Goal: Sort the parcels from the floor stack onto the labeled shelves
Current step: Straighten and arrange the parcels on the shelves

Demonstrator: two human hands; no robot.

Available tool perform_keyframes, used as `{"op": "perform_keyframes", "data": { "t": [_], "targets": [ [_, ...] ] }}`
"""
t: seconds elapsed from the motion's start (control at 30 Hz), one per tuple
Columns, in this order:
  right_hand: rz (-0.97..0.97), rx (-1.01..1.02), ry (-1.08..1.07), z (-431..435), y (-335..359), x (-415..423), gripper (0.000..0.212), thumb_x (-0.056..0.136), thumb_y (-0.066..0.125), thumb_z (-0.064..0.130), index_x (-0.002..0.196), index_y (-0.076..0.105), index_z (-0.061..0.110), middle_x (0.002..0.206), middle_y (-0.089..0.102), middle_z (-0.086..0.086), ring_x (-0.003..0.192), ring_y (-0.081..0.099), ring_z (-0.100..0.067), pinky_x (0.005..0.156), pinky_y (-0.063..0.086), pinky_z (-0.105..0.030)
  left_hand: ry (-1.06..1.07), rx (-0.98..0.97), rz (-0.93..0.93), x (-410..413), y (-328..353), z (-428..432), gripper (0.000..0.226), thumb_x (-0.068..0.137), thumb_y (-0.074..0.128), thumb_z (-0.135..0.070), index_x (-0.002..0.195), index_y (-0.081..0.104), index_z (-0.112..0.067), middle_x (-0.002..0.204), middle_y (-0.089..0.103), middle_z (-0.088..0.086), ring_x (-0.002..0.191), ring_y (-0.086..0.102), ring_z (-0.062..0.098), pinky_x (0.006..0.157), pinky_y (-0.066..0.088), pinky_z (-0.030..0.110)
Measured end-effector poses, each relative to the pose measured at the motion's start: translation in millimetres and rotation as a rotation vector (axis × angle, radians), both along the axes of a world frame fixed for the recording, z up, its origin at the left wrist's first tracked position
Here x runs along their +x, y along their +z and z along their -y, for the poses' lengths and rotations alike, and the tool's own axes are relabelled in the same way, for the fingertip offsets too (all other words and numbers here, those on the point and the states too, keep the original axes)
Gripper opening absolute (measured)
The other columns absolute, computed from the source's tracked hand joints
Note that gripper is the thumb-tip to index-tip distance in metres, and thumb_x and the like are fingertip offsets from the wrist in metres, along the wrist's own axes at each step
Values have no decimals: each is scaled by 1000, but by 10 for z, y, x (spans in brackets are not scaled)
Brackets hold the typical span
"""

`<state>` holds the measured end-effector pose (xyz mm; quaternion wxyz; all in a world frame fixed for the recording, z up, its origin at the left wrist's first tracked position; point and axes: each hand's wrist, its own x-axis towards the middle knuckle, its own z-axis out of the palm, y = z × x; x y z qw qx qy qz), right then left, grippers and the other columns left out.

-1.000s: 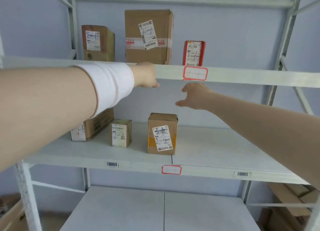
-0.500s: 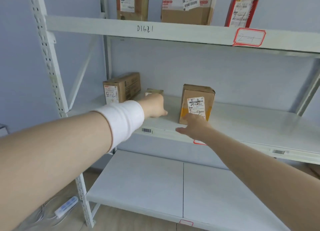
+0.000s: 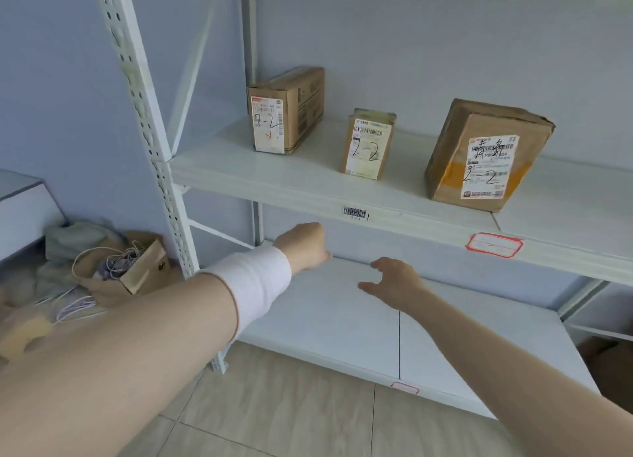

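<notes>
Three brown cardboard parcels marked 2-2 stand on the middle shelf [image 3: 308,186]: a long box [image 3: 286,110] at the left, a small box [image 3: 368,144] in the middle, and a crumpled box with orange tape [image 3: 483,155] at the right. My left hand [image 3: 305,246], with a white wristband, is held below that shelf's edge, fingers curled and holding nothing. My right hand [image 3: 394,280] hovers over the lower shelf [image 3: 342,319], fingers apart and empty. No floor stack of parcels is in view.
A white perforated upright [image 3: 147,121] frames the rack at the left. Beyond it lies a brown paper bag [image 3: 126,271] with cords and cloth. A red-bordered label [image 3: 495,246] and a barcode sticker [image 3: 355,212] sit on the middle shelf's edge. Tiled floor [image 3: 274,415] lies below.
My view has swung down and left, from the top shelf to the middle and lower shelves. Both hands have dropped from the upper shelf edge to below the middle shelf, still empty.
</notes>
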<state>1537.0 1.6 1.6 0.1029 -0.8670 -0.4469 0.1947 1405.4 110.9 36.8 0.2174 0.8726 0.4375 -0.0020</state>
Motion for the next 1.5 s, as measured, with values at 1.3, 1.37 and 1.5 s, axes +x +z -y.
{"op": "perform_keyframes", "data": {
  "t": [1.3, 1.37, 1.5],
  "targets": [
    [52, 429, -87, -679, 371, 380, 41, 83, 68, 31, 121, 59, 18, 120, 61, 4, 87, 60, -9, 78, 45, -21, -250, 45, 286, 313, 58, -869, 41, 90, 56, -37, 129, 48, -25, 124, 59, -11, 114, 56, 12, 97, 44, 32],
    [77, 477, -96, -746, 506, 502, 42, 84, 67, 32, 121, 58, 17, 119, 61, 4, 84, 59, -9, 73, 43, -20, -222, 34, 330, 382, 183, -1000, 41, 90, 57, -37, 128, 49, -25, 123, 59, -10, 113, 57, 12, 97, 44, 33],
    [69, 541, -173, -940, 591, 817, 48, 84, 66, 33, 125, 54, 13, 123, 60, -1, 97, 62, -15, 76, 46, -26, -158, 1, 397, 605, 235, -1325, 50, 89, 59, -36, 134, 43, -20, 129, 56, -2, 115, 56, 17, 100, 43, 35]
  ]
}}
